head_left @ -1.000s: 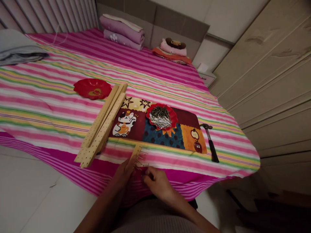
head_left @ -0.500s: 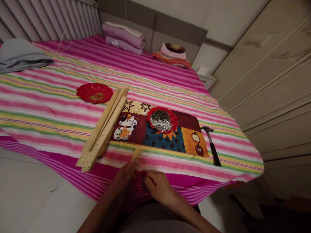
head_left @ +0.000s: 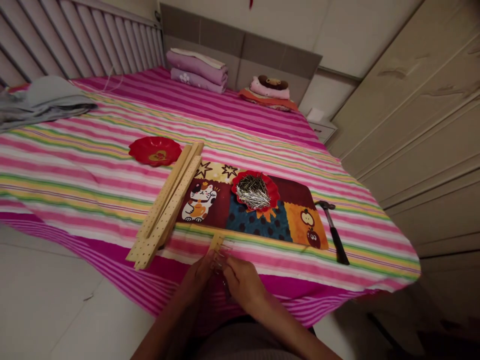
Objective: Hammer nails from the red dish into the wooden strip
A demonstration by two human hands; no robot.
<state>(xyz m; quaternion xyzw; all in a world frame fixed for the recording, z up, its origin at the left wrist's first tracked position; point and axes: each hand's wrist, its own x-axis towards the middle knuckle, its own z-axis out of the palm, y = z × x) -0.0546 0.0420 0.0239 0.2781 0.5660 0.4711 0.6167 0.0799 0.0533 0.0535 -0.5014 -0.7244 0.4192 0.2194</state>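
Observation:
At the near edge of the bed my left hand (head_left: 198,276) is closed on the lower end of a short wooden strip (head_left: 216,243) studded with thin nails. My right hand (head_left: 242,281) is closed beside it, its fingertips pinched at the nails on the strip's right side; what they pinch is too small to make out. A red dish heaped with silver nails (head_left: 255,190) sits on a patchwork mat (head_left: 262,220) just beyond my hands.
Two long perforated wooden strips (head_left: 168,202) lie diagonally left of the mat. An empty-looking red dish (head_left: 155,151) sits further left. A hammer (head_left: 333,231) lies at the mat's right end. Folded bedding (head_left: 198,67) and a plush toy (head_left: 270,88) rest by the headboard; wardrobe doors (head_left: 420,90) stand on the right.
My right hand has moved up and left, closing in on the nailed strip beside my left hand. The view has shifted a little downward and left.

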